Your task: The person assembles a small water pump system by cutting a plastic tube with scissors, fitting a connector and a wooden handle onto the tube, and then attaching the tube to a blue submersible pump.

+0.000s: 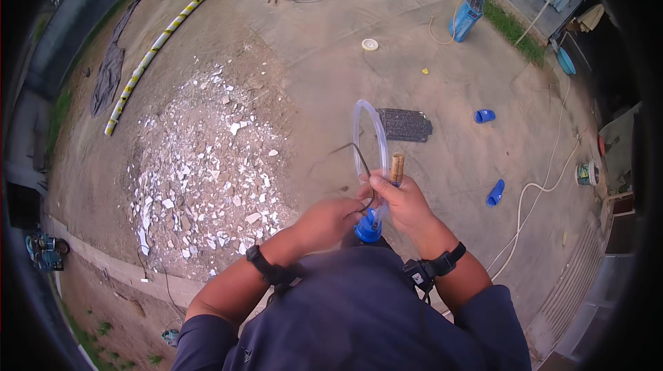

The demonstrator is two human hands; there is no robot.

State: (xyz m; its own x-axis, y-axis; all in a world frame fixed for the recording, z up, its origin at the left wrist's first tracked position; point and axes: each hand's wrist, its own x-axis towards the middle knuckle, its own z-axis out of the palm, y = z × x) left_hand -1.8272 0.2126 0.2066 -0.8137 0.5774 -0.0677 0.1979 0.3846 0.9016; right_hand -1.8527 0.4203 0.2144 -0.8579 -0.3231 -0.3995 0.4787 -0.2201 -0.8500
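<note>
Close in front of my body, a clear plastic hose (381, 138) bends up in a tall loop. My right hand (410, 207) is closed around the hose, thumb on top. A light-brown, wood-like stick (397, 166) pokes up beside its thumb; whether the fingers grip it too is unclear. My left hand (326, 220) is closed on a thin dark wire (371, 179), which curves up past the hose. Just below the hands sits a round blue plastic part (368, 227), with the hose's lower end at it. The fingertips of both hands partly hide one another.
White broken shards (207, 171) cover the ground at left, beside a long yellow-and-white roll (159, 46). A dark ribbed mat (405, 124) lies ahead. Blue slippers (495, 193), a pale hose (525, 209) and a blue upright container (467, 17) are at right.
</note>
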